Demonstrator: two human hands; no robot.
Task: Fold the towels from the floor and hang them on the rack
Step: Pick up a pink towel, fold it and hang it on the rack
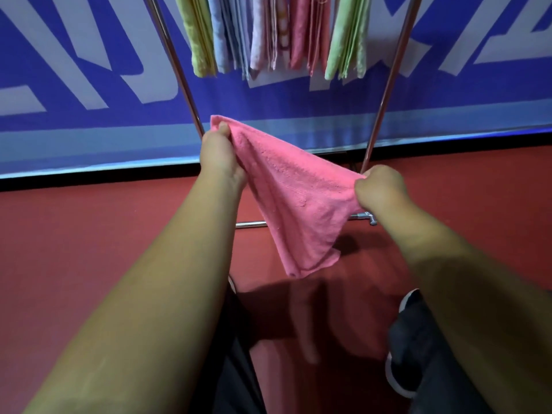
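A pink towel [295, 201] hangs in the air between my two hands, above the red floor. My left hand [219, 155] pinches its upper left corner, and my right hand [380, 188] grips its right corner lower down. The cloth sags into a point below them. Behind it stands the metal rack [186, 85], its two legs slanting outward toward the top of the view. Several folded towels [277, 34] in green, blue, pale pink and pink hang side by side from its top.
The rack's lower crossbar [251, 225] runs along the red floor [89, 234] just behind the towel. A blue and white banner wall [89, 70] stands behind the rack. My dark trouser legs and a shoe [400, 372] show at the bottom.
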